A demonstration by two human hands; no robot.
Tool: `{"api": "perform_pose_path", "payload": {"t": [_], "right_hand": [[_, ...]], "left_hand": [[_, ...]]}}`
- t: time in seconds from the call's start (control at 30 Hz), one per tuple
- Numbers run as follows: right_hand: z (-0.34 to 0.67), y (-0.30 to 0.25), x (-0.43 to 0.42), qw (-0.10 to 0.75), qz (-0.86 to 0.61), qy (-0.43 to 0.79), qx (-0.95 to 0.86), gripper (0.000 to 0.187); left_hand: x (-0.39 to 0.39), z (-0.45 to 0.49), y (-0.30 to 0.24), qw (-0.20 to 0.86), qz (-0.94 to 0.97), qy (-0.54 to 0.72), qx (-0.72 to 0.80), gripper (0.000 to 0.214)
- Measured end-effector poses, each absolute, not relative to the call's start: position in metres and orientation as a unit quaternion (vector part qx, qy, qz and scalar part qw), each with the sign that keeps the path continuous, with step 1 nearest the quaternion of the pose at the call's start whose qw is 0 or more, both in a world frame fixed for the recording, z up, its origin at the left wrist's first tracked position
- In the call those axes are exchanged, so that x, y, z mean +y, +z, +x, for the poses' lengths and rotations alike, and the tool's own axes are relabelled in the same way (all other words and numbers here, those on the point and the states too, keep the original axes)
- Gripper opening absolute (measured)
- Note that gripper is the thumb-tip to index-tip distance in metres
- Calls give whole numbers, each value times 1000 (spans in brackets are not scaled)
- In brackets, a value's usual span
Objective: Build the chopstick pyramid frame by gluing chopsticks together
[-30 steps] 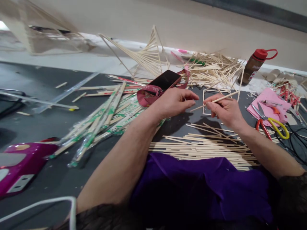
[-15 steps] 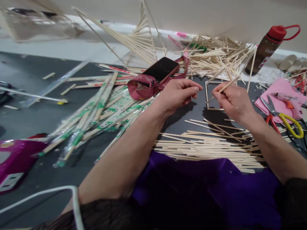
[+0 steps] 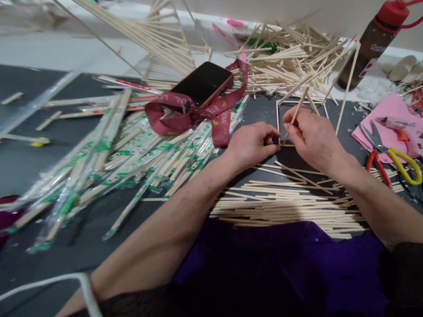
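Observation:
A square frame of thin wooden sticks [image 3: 278, 116] lies flat on the dark table, partly hidden behind my right hand. My left hand [image 3: 253, 140] rests at its near left corner, thumb and fingers closed about that corner. In my right hand [image 3: 312, 134] a wooden chopstick [image 3: 300, 105] is pinched, tilted, with its lower end down by the same corner. Other sticks stand up from the frame, leaning together to a peak at the right. A row of loose chopsticks [image 3: 284, 204] lies in front of both hands.
Wrapped chopsticks [image 3: 132, 163] and a phone [image 3: 205, 83] with a red ribbon strap [image 3: 220, 123] lie left. A stick heap [image 3: 291, 61] fills the back. Right are a bottle [image 3: 370, 48], scissors [image 3: 405, 165] and pink cloth [image 3: 393, 116]. A white cable [image 3: 49, 281] crosses my left forearm.
My left hand has come down and right onto the frame's near left corner. The chopstick in my right hand has tipped steeper, its lower end now near that corner. The view has shifted right.

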State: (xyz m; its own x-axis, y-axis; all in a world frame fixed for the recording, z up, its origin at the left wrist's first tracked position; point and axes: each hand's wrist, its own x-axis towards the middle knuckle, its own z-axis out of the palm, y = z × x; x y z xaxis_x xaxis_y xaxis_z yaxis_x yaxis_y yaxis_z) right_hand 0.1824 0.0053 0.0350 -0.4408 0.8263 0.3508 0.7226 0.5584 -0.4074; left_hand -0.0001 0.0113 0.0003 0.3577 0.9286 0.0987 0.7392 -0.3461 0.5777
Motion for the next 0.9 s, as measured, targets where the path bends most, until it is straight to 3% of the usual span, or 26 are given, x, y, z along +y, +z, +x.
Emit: {"api": "perform_pose_path", "payload": {"t": [0.27, 0.9], "right_hand": [[182, 31, 7, 285, -460, 79, -837, 17], [182, 23, 12, 302, -447, 179, -823, 12]], "left_hand": [[10, 0, 0, 230, 792, 217, 523, 23], [11, 5, 1, 243, 763, 212, 560, 24]]}}
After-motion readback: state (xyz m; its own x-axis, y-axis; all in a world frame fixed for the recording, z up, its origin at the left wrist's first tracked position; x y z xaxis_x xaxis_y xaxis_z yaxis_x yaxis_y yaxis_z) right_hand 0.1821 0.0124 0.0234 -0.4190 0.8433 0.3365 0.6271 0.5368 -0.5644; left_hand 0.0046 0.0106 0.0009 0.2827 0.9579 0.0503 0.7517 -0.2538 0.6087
